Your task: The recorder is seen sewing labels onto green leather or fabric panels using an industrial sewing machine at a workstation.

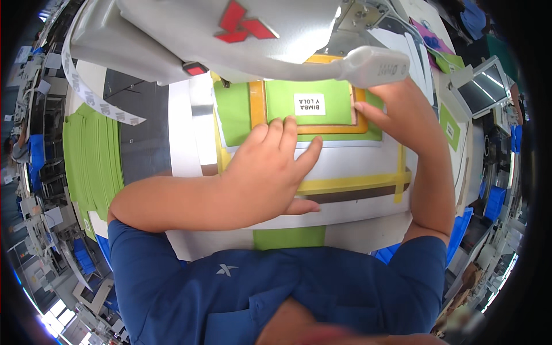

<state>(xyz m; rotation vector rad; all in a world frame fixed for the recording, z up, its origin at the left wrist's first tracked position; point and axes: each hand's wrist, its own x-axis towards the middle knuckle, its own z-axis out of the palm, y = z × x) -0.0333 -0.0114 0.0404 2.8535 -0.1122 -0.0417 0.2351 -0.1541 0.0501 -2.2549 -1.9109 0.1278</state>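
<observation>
My left hand (273,161) lies palm down with its fingers apart, fingertips at the lower edge of a green fabric piece (305,118) bearing a white printed label (309,104). That piece sits inside an orange rectangular frame (257,112) on a larger green sheet (233,121). My right hand (397,112) is at the frame's right side, its thumb touching there; its other fingers are largely hidden behind a white machine part (374,63). Beneath everything is a white board with yellow tape (345,184).
The white machine head (155,34) overhangs the work. A stack of green pieces (89,155) lies at the left beside a dark metal plate (141,138). A screen (483,83) and another green piece (448,126) are at the right. Other people appear at the rim, among workstations and blue bins.
</observation>
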